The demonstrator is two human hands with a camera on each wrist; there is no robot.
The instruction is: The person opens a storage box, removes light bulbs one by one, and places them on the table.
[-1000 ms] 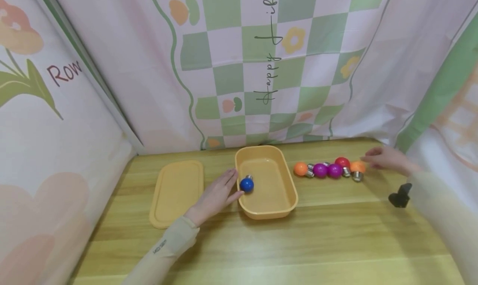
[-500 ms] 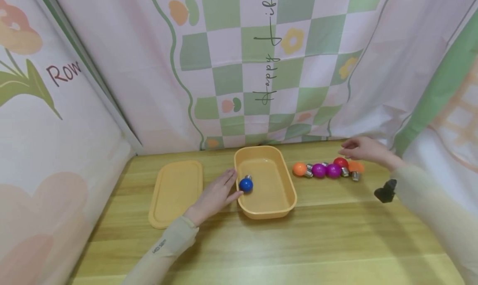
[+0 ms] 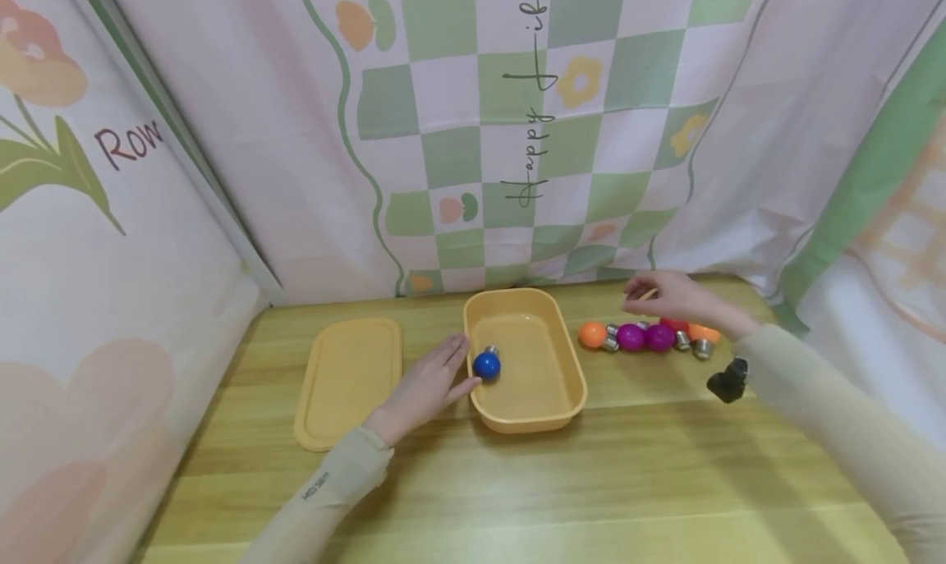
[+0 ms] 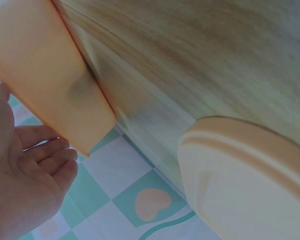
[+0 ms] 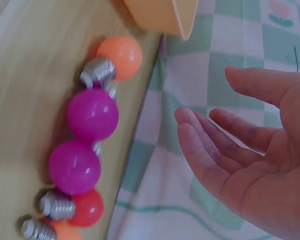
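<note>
My left hand (image 3: pixel 424 383) rests its fairly straight fingers along the left rim of a yellow-orange plastic box (image 3: pixel 578 383). Inside that box, against the left wall, lies a blue light bulb (image 3: pixel 487 366). To the right of the box runs a row of coloured bulbs with silver screw bases: an orange bulb (image 3: pixel 592 335), two purple bulbs (image 5: pixel 93 115), a red bulb (image 5: pixel 88 207) and another orange bulb (image 3: pixel 705 332). Over the back of this row hovers my right hand (image 3: pixel 668 295), fingers loosely bent and nothing in them. It partly covers the red bulb in the head view.
A matching flat lid (image 3: pixel 349 383) lies on the wooden table (image 3: pixel 517 498) left of the box. Behind the table hangs a green-and-white checked curtain (image 3: pixel 510 153). A black device (image 3: pixel 729 381) sits at my right wrist.
From beside the right-hand orange bulb, my right hand has lifted and moved left over the row. The left hand, the box and the bulbs have stayed in place.
</note>
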